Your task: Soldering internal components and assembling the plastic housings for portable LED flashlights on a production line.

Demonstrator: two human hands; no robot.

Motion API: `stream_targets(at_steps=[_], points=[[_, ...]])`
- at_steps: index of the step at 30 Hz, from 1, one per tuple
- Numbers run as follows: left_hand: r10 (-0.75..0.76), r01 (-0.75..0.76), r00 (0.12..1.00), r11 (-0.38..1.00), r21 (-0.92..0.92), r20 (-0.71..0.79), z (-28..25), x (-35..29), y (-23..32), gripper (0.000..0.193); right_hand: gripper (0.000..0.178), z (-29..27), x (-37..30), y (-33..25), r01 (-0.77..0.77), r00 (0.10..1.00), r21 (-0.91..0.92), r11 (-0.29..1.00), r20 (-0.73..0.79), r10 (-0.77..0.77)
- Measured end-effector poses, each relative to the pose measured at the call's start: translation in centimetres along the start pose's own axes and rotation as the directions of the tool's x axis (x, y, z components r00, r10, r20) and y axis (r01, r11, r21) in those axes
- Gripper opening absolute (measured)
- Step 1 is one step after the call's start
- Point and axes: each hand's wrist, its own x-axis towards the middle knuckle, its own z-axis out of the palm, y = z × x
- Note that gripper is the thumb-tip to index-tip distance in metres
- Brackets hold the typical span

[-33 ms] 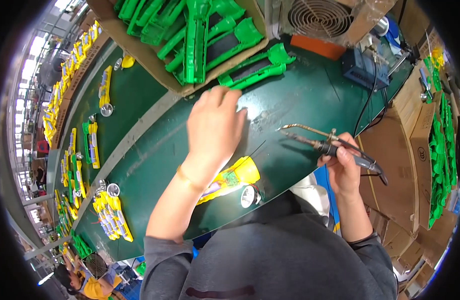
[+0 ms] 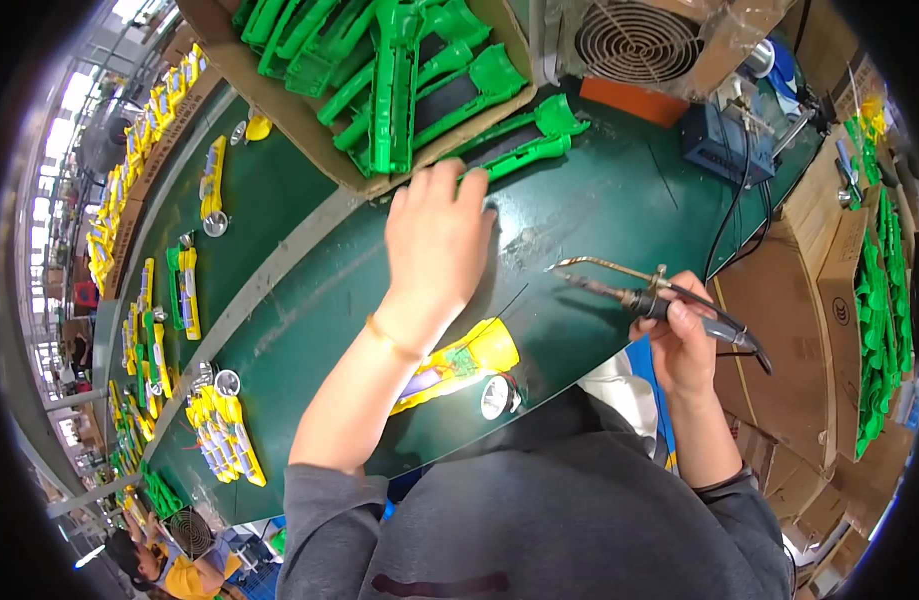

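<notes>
My left hand (image 2: 437, 240) reaches to the near end of a green flashlight casing half (image 2: 524, 152). Its fingers bend at that end, the thumb stands apart, and no firm grip shows. In my right hand (image 2: 682, 335) is a black soldering iron (image 2: 647, 303) with a thin metal feed tube fixed along it, tip pointing left above the table. Under my left forearm, partly hidden, lies a yellow flashlight casing half (image 2: 494, 346) holding a small green circuit board and a dark wire. A round silver reflector (image 2: 495, 397) rests beside it near the table edge.
A cardboard box (image 2: 324, 165) full of green casings stands at the far side. Several yellow casings (image 2: 221, 435) lie at left, past a grey strip. A blue soldering station (image 2: 727, 138), an orange block (image 2: 634, 100) and a fan (image 2: 639, 42) stand far right.
My left hand has shifted slightly right, closer to the green casing half. The soldering iron in my right hand has moved a little left and down.
</notes>
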Motion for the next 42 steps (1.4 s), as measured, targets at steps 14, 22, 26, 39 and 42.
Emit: stream_targets(at_steps=[14,22,26,39,42], points=[[-0.178,0.181,0.984,0.973,-0.141,0.029,-4.2,-6.7,-3.4,0.025,0.023,-0.6,0.8,0.5,-0.09,0.996,0.112,0.99,-0.012,0.092],[-0.154,0.258,0.913,0.935,-0.243,0.378,-5.8,-9.9,-1.3,0.017,0.021,0.2,0.8,1.3,-0.088,0.995,0.145,0.985,0.057,0.081],[-0.102,0.166,0.983,0.854,-0.493,0.154,-3.0,-7.7,2.5,0.017,0.023,0.8,1.0,1.4,-0.089,0.993,0.258,0.962,0.094,0.067],[-0.605,0.53,0.795,0.729,-0.434,-0.046,-3.4,-13.2,-1.7,0.01,0.016,8.1,5.3,5.8,-0.088,0.961,-0.062,0.994,0.256,0.101],[-0.738,0.638,0.653,0.415,-0.649,0.17,-3.8,-14.1,-1.0,0.007,0.013,8.9,5.2,6.8,-0.163,0.939,-0.087,0.983,0.291,0.182]])
